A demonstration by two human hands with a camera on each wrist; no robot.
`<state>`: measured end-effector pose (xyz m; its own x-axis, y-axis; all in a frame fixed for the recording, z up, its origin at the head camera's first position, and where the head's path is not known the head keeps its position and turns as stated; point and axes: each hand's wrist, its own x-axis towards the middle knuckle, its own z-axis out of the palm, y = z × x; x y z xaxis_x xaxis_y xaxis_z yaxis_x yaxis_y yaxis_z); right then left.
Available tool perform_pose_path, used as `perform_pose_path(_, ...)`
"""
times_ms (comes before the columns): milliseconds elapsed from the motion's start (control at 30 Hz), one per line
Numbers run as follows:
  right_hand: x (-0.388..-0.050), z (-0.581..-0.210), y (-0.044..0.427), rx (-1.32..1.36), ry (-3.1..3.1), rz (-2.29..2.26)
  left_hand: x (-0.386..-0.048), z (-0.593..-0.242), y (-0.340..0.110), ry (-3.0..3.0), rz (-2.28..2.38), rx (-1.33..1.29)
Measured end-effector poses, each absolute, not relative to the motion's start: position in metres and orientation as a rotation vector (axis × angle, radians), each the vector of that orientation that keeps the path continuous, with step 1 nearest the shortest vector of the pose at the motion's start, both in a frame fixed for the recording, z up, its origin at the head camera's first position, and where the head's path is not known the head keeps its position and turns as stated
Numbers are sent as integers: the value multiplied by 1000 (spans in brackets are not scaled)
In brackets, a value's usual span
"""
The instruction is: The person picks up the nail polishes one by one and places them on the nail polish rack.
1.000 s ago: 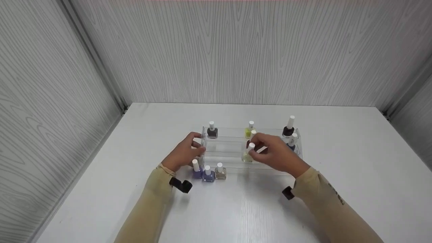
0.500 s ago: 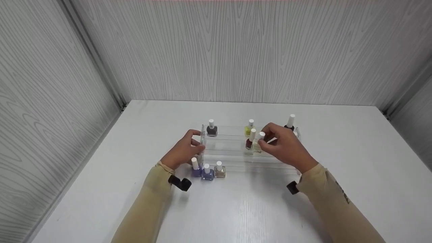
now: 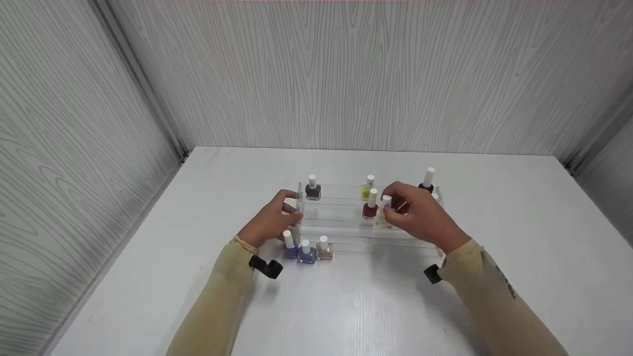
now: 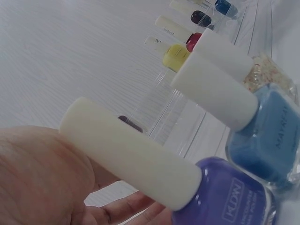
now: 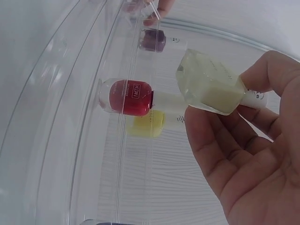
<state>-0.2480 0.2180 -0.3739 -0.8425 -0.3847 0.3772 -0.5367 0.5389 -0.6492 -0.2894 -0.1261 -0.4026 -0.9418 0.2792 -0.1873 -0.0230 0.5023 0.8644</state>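
A clear tiered rack point(image 3: 331, 230) stands on the white table. My right hand point(image 3: 420, 212) pinches the white cap of a pale cream bottle point(image 3: 383, 220), seen close in the right wrist view as a cream bottle point(image 5: 211, 84). It is just right of the red bottle point(image 3: 370, 211) on the middle tier. My left hand point(image 3: 269, 220) grips the rack's left end, fingers curled about its side. In front of that end stand a purple bottle point(image 3: 291, 251), a blue bottle point(image 3: 306, 255) and a glittery bottle point(image 3: 324, 251). Whether the cream bottle touches the rack, I cannot tell.
On the top tier stand a dark grey bottle point(image 3: 313, 192) at the left, a yellow bottle point(image 3: 367, 192) and a dark bottle point(image 3: 426, 188) at the right. A white cap point(image 3: 435, 196) shows partly behind my right hand. Wood-grain panels point(image 3: 326, 74) enclose the table's back and sides.
My right hand has carried the cream bottle from the lower front of the rack up and right, beside the red bottle. My left hand has stayed on the rack's left end.
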Motion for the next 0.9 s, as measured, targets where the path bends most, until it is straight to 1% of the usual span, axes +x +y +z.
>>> perform_pose_path(333,-245,-372,219,862,-2593,1123,-291,-401,-124,2467,1382,248)
perform_pose_path(600,-243,-375,218,839,-2611,1109,-291,-401,-125,2518,1425,174)
perform_pose_path(900,-244,-375,220,846,-2609,1064,-294,-406,-120,2463,1517,204)
